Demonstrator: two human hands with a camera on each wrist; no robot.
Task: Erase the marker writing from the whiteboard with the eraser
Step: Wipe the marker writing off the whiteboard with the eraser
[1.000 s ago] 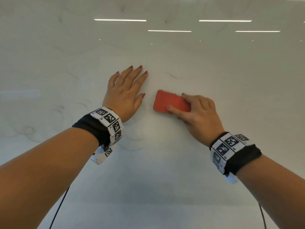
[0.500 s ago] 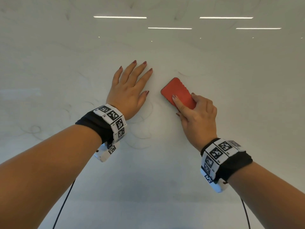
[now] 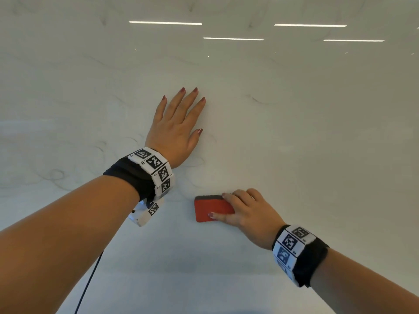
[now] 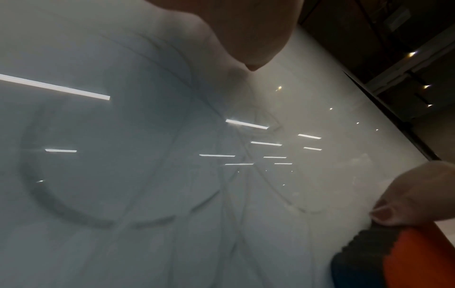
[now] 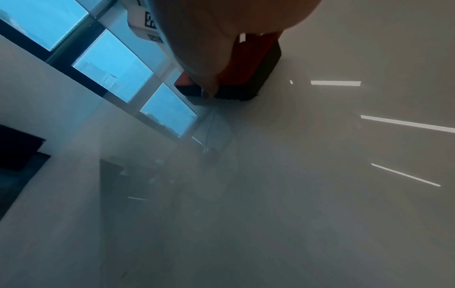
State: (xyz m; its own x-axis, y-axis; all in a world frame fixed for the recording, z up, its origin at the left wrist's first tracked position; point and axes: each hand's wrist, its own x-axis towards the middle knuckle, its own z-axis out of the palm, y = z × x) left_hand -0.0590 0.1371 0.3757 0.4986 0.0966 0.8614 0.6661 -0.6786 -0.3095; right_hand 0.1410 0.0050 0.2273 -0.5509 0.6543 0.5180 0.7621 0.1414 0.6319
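Observation:
The glossy whiteboard (image 3: 294, 137) fills the head view. Faint grey marker traces remain on it: a short curve (image 3: 259, 100) at the upper right, and loops (image 3: 56, 175) at the left. My left hand (image 3: 176, 128) lies flat on the board with its fingers spread. My right hand (image 3: 246, 211) grips the red eraser (image 3: 209, 208) by its long sides and presses its dark felt face to the board below the left wrist. In the left wrist view a smeared circle (image 4: 74, 214) shows, with the eraser (image 4: 406, 259) at the lower right. The right wrist view shows the eraser (image 5: 248, 74) under my palm.
Ceiling light strips are reflected in the board (image 3: 165, 23). A black cable (image 3: 89, 284) hangs from the left wrist device. In the left wrist view the board's dark edge (image 4: 393, 117) runs along the right. Windows (image 5: 110, 66) show in the right wrist view.
My right hand has dragged the eraser down the board, from beside the left fingers to below the left wrist, turning it level. The left hand stays flat in place.

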